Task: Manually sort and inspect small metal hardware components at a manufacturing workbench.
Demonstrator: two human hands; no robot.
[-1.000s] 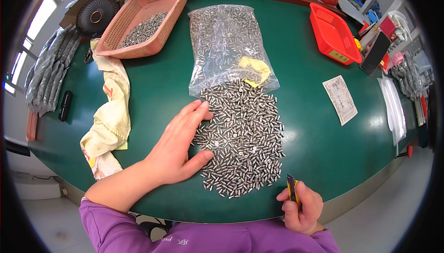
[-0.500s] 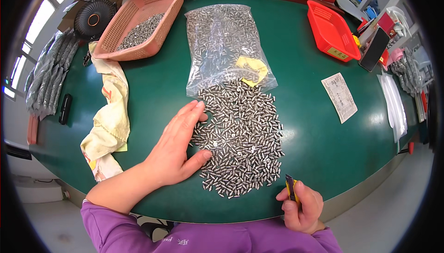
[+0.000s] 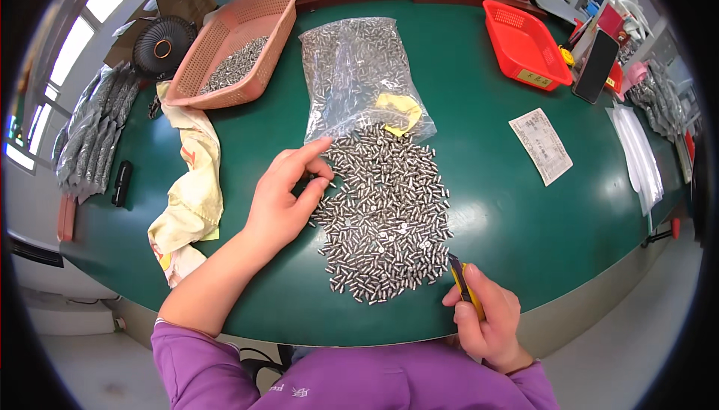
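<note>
A spread of small silvery threaded metal pieces [image 3: 386,208] lies on the green table, spilling from the mouth of a clear zip bag [image 3: 352,65] full of the same pieces. At the spread's upper left edge is my left hand [image 3: 281,193]. Its thumb and index finger come together at one small metal piece, while another finger stretches toward the bag. My right hand [image 3: 487,320] is wrapped round a yellow and black utility knife [image 3: 466,286], its tip pointing at the lower right edge of the spread. A yellow slip [image 3: 399,113] shows at the bag's mouth.
A pink basket [image 3: 258,73] with more metal pieces stands far left, near a black fan [image 3: 162,48] and a cream cloth [image 3: 191,200]. Rightward are a red basket [image 3: 535,73], a paper slip [image 3: 541,146] and a phone [image 3: 597,67]. Filled bags [image 3: 93,133] lie leftmost.
My left hand has gone from lying flat with fingers stretched to bringing thumb and index finger together, slightly higher. The knife in my right hand has come closer to the spread.
</note>
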